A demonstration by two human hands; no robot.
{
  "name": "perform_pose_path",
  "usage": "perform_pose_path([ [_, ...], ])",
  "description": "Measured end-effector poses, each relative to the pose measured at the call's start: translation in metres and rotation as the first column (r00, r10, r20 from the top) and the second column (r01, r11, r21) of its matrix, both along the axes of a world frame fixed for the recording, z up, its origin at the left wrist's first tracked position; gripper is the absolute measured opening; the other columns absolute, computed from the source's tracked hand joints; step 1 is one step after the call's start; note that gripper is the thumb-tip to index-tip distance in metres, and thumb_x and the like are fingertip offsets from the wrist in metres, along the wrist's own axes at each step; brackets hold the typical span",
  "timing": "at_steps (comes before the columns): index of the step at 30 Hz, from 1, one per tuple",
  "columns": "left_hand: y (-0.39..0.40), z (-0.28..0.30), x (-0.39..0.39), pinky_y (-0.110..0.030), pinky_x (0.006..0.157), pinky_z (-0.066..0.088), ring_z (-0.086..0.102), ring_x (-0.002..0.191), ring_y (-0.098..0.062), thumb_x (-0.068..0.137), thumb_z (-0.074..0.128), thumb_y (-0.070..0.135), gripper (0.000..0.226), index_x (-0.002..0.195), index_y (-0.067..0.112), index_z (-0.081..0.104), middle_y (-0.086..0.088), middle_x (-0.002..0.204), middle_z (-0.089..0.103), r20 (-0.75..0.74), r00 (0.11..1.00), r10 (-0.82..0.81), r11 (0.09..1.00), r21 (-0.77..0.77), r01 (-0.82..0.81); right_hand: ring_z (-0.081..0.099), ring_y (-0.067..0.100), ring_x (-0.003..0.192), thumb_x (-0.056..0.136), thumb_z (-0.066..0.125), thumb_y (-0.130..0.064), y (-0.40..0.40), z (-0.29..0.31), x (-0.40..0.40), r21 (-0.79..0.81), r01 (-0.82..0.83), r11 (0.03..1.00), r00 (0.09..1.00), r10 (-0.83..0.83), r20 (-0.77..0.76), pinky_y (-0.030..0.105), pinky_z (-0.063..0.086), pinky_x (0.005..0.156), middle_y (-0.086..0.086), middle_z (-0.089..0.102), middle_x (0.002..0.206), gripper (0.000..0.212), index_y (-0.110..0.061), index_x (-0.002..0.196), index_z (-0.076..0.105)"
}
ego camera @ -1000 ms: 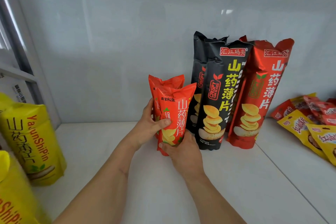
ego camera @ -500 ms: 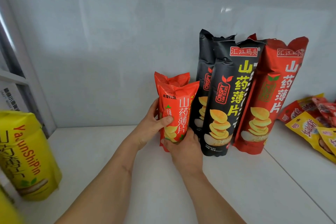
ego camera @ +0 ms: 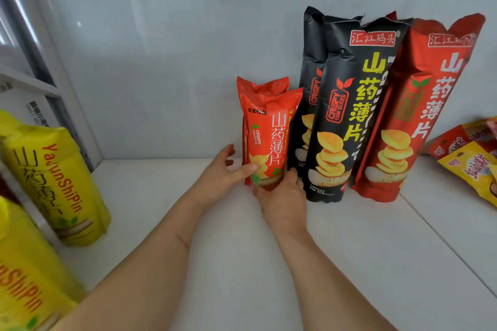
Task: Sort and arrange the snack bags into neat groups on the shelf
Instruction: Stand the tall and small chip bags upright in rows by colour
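Gripping the small glossy red foil bag (ego camera: 265, 137) marked "CRISPY YAM SLICES", your left hand (ego camera: 224, 169) and right hand (ego camera: 282, 193) held it upright on the white shelf (ego camera: 349, 263), touching the tall matte black bag (ego camera: 347, 115).

Upright small red snack bags (ego camera: 265, 131)

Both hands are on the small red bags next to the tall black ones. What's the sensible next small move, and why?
Probably let go. The small red bags already stand upright on the shelf, snug against the tall black bags, while the left hand and right hand only steady their base.
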State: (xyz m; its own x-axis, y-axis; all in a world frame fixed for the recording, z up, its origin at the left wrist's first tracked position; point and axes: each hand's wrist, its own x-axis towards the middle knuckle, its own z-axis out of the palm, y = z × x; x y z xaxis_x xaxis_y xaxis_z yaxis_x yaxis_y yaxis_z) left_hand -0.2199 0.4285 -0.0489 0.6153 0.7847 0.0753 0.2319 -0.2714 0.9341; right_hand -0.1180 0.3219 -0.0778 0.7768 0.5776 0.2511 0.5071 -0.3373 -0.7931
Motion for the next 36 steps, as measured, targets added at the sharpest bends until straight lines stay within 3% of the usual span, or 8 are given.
perform_pose_path([
  [2,-0.011,-0.002,-0.013,-0.033,0.103,0.044,0.049,0.133,-0.016,0.087,0.069,0.056,0.083,0.155,0.024,0.034,0.006,0.154,0.044,-0.169,0.975,0.147,0.974,0.199,-0.112,0.045,0.028,0.124,0.081,0.073,-0.048,-0.013,-0.002,-0.005,-0.036,0.000,0.999,0.998,0.003,0.068,0.036,0.042,0.100,0.012,0.047,0.136,0.080,-0.009,0.141,0.037],
  [5,-0.030,-0.006,-0.032,-0.032,0.097,0.048,0.058,0.125,-0.017,0.099,0.053,0.049,0.053,0.146,0.027,0.049,0.006,0.146,0.054,-0.447,0.802,0.395,0.768,0.640,-0.022,0.046,0.027,0.121,0.094,0.058,-0.038,-0.033,-0.001,-0.016,-0.217,-0.012,0.976,0.972,0.062,0.226,0.035,0.041,0.096,0.010,0.049,0.132,0.049,-0.012,0.134,0.045],
  [9,-0.048,-0.022,-0.050,-0.034,0.064,0.054,0.070,0.081,-0.026,0.096,0.055,0.034,0.029,0.110,0.019,0.075,-0.003,0.106,0.074,-0.385,0.775,0.502,0.424,0.890,0.167,0.049,0.026,0.115,0.101,0.043,-0.030,-0.053,-0.001,-0.030,-0.344,-0.059,0.937,0.878,0.212,0.428,0.035,0.040,0.089,0.007,0.054,0.128,0.034,-0.014,0.129,0.051],
  [11,-0.055,-0.028,-0.059,-0.030,0.048,0.046,0.064,0.057,-0.025,0.084,0.062,0.029,0.020,0.082,0.015,0.076,-0.003,0.077,0.072,-0.287,0.800,0.527,0.275,0.948,0.160,0.051,0.027,0.111,0.101,0.041,-0.025,-0.060,-0.001,-0.036,-0.361,-0.078,0.929,0.828,0.262,0.496,0.035,0.039,0.086,0.007,0.056,0.124,0.030,-0.014,0.126,0.054],
  [13,-0.066,-0.031,-0.069,-0.026,0.045,0.041,0.059,0.050,-0.025,0.081,0.063,0.026,0.017,0.073,0.015,0.073,-0.002,0.067,0.067,-0.220,0.816,0.534,0.193,0.972,0.136,0.053,0.027,0.107,0.099,0.044,-0.019,-0.066,0.001,-0.042,-0.371,-0.096,0.923,0.772,0.305,0.558,0.035,0.037,0.081,0.007,0.059,0.119,0.027,-0.013,0.121,0.058],
  [17,-0.087,-0.037,-0.093,-0.026,0.047,0.038,0.058,0.051,-0.024,0.087,0.042,0.029,0.036,0.070,0.016,0.071,-0.001,0.065,0.064,-0.141,0.817,0.560,0.140,0.987,0.074,0.055,0.029,0.099,0.096,0.047,-0.012,-0.078,0.003,-0.059,-0.391,-0.137,0.910,0.695,0.370,0.617,0.035,0.032,0.073,0.009,0.062,0.110,0.024,-0.011,0.115,0.062],
  [24,-0.117,-0.032,-0.130,-0.028,0.046,0.038,0.059,0.053,-0.027,0.088,0.045,0.029,0.034,0.072,0.015,0.070,-0.002,0.067,0.065,-0.078,0.826,0.558,0.111,0.994,0.019,0.051,0.029,0.106,0.088,0.044,-0.002,-0.094,0.014,-0.088,-0.410,-0.220,0.885,0.668,0.443,0.598,0.037,0.038,0.083,0.008,0.058,0.116,0.037,-0.012,0.121,0.058],
  [36,-0.173,0.002,-0.221,-0.033,0.049,0.052,0.067,0.068,-0.022,0.095,0.059,0.026,0.020,0.089,0.016,0.075,0.002,0.087,0.072,0.079,0.904,0.420,0.058,0.992,-0.113,0.051,0.022,0.117,0.103,0.043,-0.021,-0.106,0.019,-0.154,-0.089,-0.440,0.893,0.789,0.432,0.437,0.034,0.043,0.094,0.002,0.058,0.130,0.034,-0.017,0.134,0.055],
])
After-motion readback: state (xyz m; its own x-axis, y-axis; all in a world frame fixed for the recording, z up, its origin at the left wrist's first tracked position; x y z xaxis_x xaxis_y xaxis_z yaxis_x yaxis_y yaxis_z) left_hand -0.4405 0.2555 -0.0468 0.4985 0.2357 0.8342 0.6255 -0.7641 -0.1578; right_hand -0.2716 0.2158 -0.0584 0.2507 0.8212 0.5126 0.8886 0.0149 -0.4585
